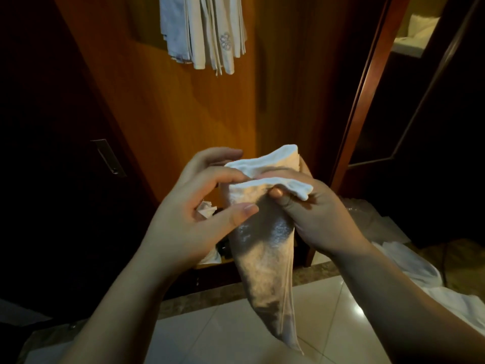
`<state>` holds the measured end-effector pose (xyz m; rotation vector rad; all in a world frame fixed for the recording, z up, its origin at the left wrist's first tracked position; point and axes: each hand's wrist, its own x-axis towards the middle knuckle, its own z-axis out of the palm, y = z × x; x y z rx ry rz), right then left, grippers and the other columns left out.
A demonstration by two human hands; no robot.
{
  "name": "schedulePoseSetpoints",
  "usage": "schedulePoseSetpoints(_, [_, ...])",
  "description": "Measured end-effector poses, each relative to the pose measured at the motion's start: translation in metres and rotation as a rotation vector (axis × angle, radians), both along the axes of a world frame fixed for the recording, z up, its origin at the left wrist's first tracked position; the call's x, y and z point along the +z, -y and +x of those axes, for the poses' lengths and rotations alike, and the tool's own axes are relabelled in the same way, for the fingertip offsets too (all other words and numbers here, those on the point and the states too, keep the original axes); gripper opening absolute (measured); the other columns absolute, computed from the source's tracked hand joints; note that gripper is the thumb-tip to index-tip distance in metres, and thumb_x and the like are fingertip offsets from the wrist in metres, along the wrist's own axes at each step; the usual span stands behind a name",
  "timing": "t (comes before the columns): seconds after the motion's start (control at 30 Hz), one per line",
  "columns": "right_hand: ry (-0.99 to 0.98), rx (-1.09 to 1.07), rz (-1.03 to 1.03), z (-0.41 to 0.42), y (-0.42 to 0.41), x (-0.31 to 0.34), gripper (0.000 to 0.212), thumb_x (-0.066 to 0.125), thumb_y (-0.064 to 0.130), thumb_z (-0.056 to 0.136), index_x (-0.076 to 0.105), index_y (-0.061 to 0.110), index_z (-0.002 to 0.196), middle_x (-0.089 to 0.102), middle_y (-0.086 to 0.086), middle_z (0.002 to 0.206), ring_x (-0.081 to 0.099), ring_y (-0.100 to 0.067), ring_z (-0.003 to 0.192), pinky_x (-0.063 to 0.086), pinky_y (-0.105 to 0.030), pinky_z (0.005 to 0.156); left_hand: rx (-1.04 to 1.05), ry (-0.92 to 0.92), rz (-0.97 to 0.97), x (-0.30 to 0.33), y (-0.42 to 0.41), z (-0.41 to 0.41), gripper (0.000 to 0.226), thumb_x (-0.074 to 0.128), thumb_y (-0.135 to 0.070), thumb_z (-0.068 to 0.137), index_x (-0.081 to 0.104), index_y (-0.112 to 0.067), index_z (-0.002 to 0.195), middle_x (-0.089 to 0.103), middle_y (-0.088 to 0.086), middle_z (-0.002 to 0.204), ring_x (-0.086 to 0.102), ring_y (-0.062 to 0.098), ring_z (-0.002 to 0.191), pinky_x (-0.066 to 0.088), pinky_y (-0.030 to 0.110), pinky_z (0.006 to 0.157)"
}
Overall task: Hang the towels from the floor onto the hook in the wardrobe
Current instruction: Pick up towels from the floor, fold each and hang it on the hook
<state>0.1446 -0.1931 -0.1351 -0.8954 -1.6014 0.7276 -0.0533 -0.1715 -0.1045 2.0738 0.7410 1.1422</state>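
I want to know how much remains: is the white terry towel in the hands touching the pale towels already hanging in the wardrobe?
Apart. The head view shows bare wood between the held towel and the hanging towels.

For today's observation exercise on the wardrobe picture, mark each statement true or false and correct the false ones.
1. The right hand grips the white terry towel. True.
2. White towels already hang against the wooden wardrobe panel. True.
3. The held towel lies flat on the floor. False: it hangs down from the hands, above the pale glossy floor tiles.
4. The left hand is out of view. False: it is at the towel's top edge.
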Motion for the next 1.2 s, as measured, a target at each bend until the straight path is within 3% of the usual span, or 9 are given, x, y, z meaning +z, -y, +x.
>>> schedulePoseSetpoints(0.13, [-0.072,-0.026,0.012,0.005,-0.005,-0.004,0.021,0.072,0.038,0.088,0.075,0.043,0.108,0.062,0.02,0.115,0.057,-0.004,0.117,0.047,-0.019,0.096,0.162,-0.285,0.16,0.007,-0.011,-0.002,0.015,0.064,-0.054,0.08,0.057,-0.043,0.088,0.059,-0.026,0.114,0.057,0.0,0.107,0.054,0.03,0.08])
schedulePoseSetpoints(0.23, [-0.133,-0.066,0.022,0.007,-0.008,-0.009,0.025,0.077,0.026,0.081,0.079,0.041,0.1,0.062,0.005,0.104,0.062,-0.009,0.106,0.051,-0.021,0.09,0.215,-0.38,0.185,0.012,-0.016,0.001,0.013,0.062,-0.052,0.084,0.052,-0.045,0.081,0.066,-0.017,0.093,0.06,0.006,0.08,0.053,0.037,0.059])
schedulePoseSetpoints(0.37, [-0.173,-0.149,-0.002,0.008,-0.008,-0.006,0.018,0.073,0.039,0.083,0.078,0.045,0.099,0.058,-0.01,0.104,0.061,-0.02,0.098,0.051,-0.028,0.083,0.225,-0.279,0.039,0.008,-0.019,0.01,0.015,0.064,-0.05,0.078,0.057,-0.037,0.082,0.068,-0.011,0.093,0.065,0.012,0.077,0.055,0.045,0.062])
schedulePoseSetpoints(0.43, [-0.157,-0.187,-0.007,0.01,-0.007,-0.007,0.018,0.07,0.049,0.087,0.076,0.048,0.104,0.058,-0.006,0.107,0.058,-0.026,0.101,0.051,-0.037,0.079,0.207,-0.197,-0.034,0.003,-0.024,0.014,0.012,0.07,-0.042,0.085,0.058,-0.039,0.085,0.068,-0.013,0.09,0.065,0.011,0.072,0.054,0.037,0.055])
schedulePoseSetpoints(0.53, [-0.141,-0.208,0.024,0.012,-0.006,-0.007,0.021,0.064,0.053,0.089,0.072,0.054,0.108,0.058,0.025,0.112,0.058,-0.005,0.11,0.053,-0.03,0.087,0.145,-0.117,-0.073,-0.001,-0.028,0.02,0.014,0.069,-0.041,0.091,0.057,-0.042,0.084,0.066,-0.013,0.082,0.061,0.002,0.063,0.049,0.021,0.051])
schedulePoseSetpoints(0.83, [-0.271,-0.086,-0.055,0.018,-0.008,-0.002,0.032,0.072,0.063,0.079,0.075,0.05,0.108,0.061,0.029,0.106,0.059,0.003,0.108,0.049,-0.02,0.092,-0.042,-0.148,-0.164,0.005,-0.035,0.016,0.017,0.056,-0.063,0.081,0.054,-0.048,0.089,0.062,-0.017,0.071,0.053,-0.001,0.055,0.045,0.025,0.046])
schedulePoseSetpoints(0.97, [-0.282,-0.051,-0.076,0.016,-0.008,0.003,0.032,0.073,0.062,0.076,0.074,0.054,0.107,0.067,0.028,0.116,0.063,0.002,0.111,0.051,-0.016,0.088,-0.051,-0.234,-0.093,0.011,-0.034,0.009,0.01,0.057,-0.055,0.087,0.05,-0.051,0.092,0.063,-0.015,0.076,0.055,0.001,0.056,0.047,0.034,0.047])
schedulePoseSetpoints(1.1, [-0.4,0.08,-0.244,0.019,-0.012,0.009,0.06,0.084,0.052,0.069,0.062,0.056,0.124,0.068,-0.007,0.131,0.069,-0.021,0.114,0.057,-0.029,0.087,-0.084,-0.126,-0.1,0.014,-0.029,0.01,0.027,0.063,-0.037,0.086,0.047,-0.058,0.094,0.062,-0.017,0.086,0.06,0.002,0.063,0.053,0.031,0.048])
schedulePoseSetpoints(1.2, [-0.471,0.271,-0.421,0.022,-0.015,0.016,0.064,0.09,0.044,0.062,0.071,0.031,0.121,0.073,-0.013,0.118,0.071,-0.026,0.109,0.058,-0.032,0.085,-0.115,0.032,-0.122,0.011,-0.025,0.013,0.044,0.072,-0.023,0.082,0.053,-0.058,0.102,0.064,-0.024,0.095,0.067,0.001,0.075,0.055,0.02,0.056])
